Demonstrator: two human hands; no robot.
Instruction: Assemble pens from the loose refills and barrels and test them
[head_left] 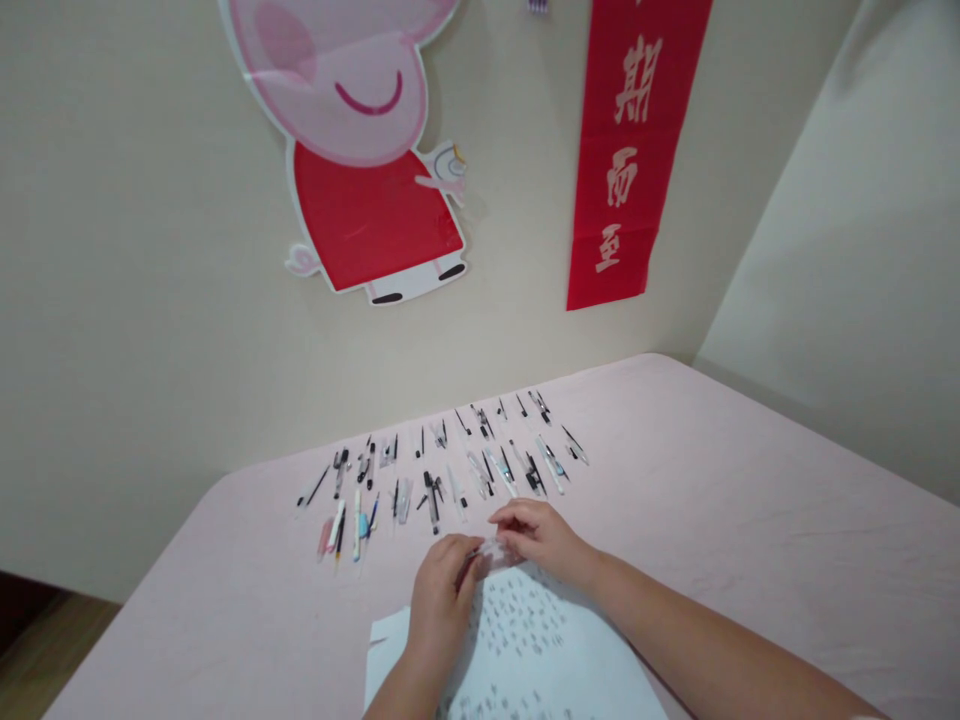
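Note:
My left hand (442, 590) and my right hand (541, 535) meet just above a white sheet of paper (540, 650) covered in handwriting. Both hands have their fingers pinched on a small clear pen part (487, 548) held between them; what exactly it is stays hard to make out. Beyond the hands, several pens and pen parts (442, 470) lie in rows on the pink tablecloth (750, 520).
The table stands in a corner against a beige wall. A pink cartoon pig cutout (360, 140) and a red banner with white characters (630, 150) hang on the wall. Wooden floor (37, 650) shows at the lower left.

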